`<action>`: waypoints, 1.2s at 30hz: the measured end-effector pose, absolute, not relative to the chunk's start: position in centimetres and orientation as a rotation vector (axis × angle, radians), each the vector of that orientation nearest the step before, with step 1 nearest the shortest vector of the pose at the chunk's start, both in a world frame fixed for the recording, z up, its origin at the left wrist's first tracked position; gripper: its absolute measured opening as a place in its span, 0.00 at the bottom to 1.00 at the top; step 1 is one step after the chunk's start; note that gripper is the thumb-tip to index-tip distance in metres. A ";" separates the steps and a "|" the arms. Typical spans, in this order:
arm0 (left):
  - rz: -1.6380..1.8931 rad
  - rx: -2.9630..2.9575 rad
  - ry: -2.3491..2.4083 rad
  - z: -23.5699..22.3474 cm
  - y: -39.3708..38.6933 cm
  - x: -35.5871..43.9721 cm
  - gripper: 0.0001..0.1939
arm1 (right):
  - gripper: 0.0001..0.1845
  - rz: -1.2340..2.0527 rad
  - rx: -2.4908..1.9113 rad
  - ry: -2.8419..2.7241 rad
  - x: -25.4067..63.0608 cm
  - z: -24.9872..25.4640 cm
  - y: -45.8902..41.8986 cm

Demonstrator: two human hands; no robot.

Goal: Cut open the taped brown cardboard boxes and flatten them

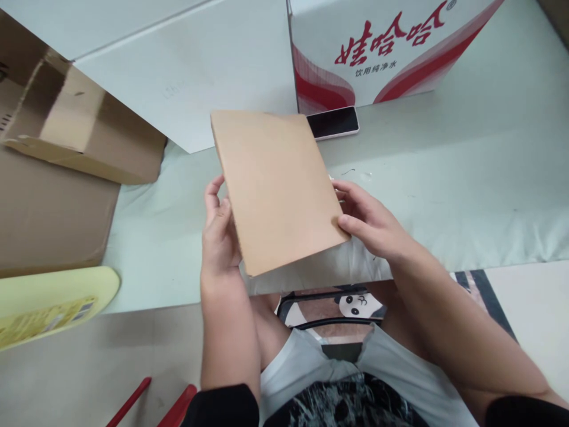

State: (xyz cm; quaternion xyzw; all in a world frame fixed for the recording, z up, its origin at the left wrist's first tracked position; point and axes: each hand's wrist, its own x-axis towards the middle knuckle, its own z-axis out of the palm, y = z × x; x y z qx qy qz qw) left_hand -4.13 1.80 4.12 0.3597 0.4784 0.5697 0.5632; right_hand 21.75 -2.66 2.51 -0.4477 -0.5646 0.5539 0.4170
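Note:
A plain brown kraft-covered notebook (284, 190) is held up at a tilt above the table's front edge, its blank cover toward me. My left hand (220, 234) grips its left edge, thumb at the side and fingers partly hidden behind. At the lower right corner, my right hand (367, 219) pinches the notebook with the thumb on the cover and the other fingers behind it. Just past the notebook's upper right corner lies a phone (334, 123) with a dark screen.
Behind stand a white carton with red lettering (377, 53) and a plain white box (191, 77). Brown cardboard boxes (120, 136) fill the left, near a yellow-green item with a label (57, 302). A pale green cloth (466, 178) covers the table. Red legs (133, 400) show below left.

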 end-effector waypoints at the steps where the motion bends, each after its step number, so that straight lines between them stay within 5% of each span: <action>1: 1.331 0.794 1.148 4.2 1.8 -4.2 0.23 | 0.35 1.397 -1.087 -1.407 21.8 2.8 -2.7; 6: 1.223 0.710 1.137 3.6 1.2 -5.5 0.36 | 0.30 1.336 -0.903 -1.603 21.9 4.2 -2.8; 13: 1.370 0.698 1.127 3.7 1.9 -5.7 0.16 | 0.23 1.126 -1.045 -1.403 22.5 4.9 -3.2; 16: 1.482 0.705 1.072 4.0 2.7 -5.0 0.15 | 0.23 1.014 -1.187 -1.247 22.8 4.7 -3.1; 24: 1.481 0.818 1.080 4.3 2.7 -3.8 0.14 | 0.23 1.377 -0.982 -1.228 22.9 3.5 -2.6; 28: 1.429 0.806 1.250 4.9 1.9 -2.8 0.15 | 0.32 1.514 -1.093 -1.308 22.3 3.3 -2.6; 36: 1.170 1.071 1.341 6.4 0.3 -4.1 0.43 | 0.36 1.627 -1.342 -1.454 20.7 2.9 -2.5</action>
